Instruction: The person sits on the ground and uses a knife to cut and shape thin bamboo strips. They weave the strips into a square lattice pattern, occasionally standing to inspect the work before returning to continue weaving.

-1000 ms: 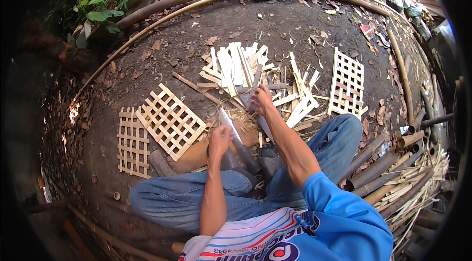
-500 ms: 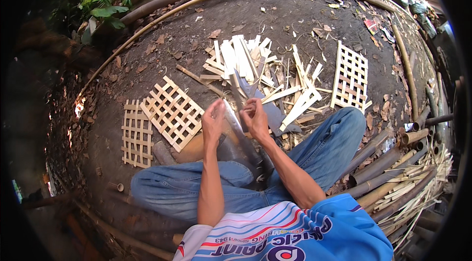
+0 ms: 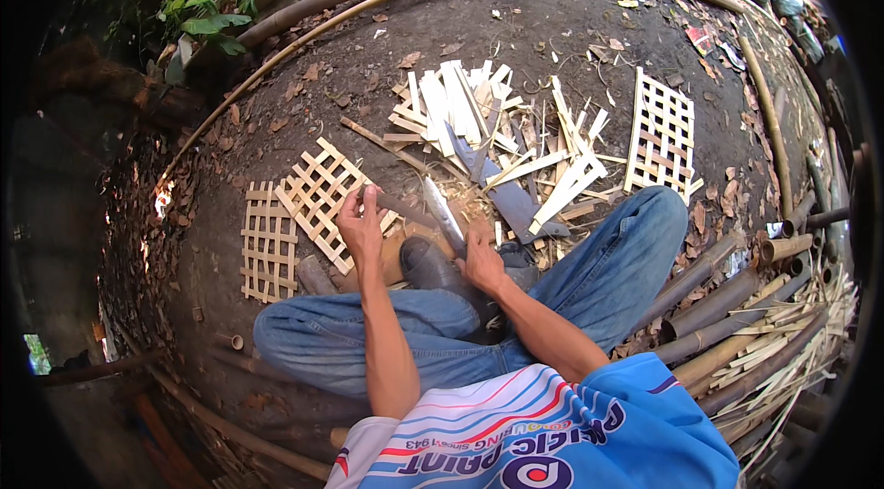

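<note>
At centre view I've got the brown strip (image 3: 405, 209), left hand (image 3: 362, 227) with fingers clamped on one end, other end near the knife (image 3: 442, 210). Right hand (image 3: 482, 261) fingers curl by the blade's base; can't tell if gripping. Lattice panel (image 3: 320, 199) lies just left, pale slats (image 3: 453, 102) farther ahead.

L grip (image 3: 362, 224), R grip (image 3: 482, 259) apart, curled

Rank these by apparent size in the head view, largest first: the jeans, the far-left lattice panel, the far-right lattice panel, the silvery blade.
1. Jeans
2. Far-right lattice panel and far-left lattice panel: too alike to rank
3. Silvery blade
</note>
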Motion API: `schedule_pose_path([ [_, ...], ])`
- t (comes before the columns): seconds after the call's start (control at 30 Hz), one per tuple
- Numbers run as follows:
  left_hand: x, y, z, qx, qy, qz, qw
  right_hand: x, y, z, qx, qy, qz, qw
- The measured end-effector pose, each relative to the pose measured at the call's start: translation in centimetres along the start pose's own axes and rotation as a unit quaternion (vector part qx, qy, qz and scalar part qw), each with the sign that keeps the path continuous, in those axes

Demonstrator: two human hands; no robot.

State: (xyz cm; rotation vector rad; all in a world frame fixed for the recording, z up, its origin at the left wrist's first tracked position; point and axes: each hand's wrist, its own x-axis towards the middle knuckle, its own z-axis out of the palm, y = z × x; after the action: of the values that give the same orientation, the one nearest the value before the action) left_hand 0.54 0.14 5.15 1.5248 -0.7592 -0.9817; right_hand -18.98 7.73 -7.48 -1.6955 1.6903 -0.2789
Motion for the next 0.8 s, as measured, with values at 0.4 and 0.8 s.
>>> schedule_pose_path([
  [0.4,0.2,-2.7,0.5,-0.077,0.068,0.008,0.995,1.7,-0.3,-2.9,0.175,-0.006,0.096,0.98],
  [0.8,-0.3,-5.2,0.6,0.096,0.015,0.095,0.991,-3.1,-7.9,-8.1,0.379,-0.098,0.019,0.92],
])
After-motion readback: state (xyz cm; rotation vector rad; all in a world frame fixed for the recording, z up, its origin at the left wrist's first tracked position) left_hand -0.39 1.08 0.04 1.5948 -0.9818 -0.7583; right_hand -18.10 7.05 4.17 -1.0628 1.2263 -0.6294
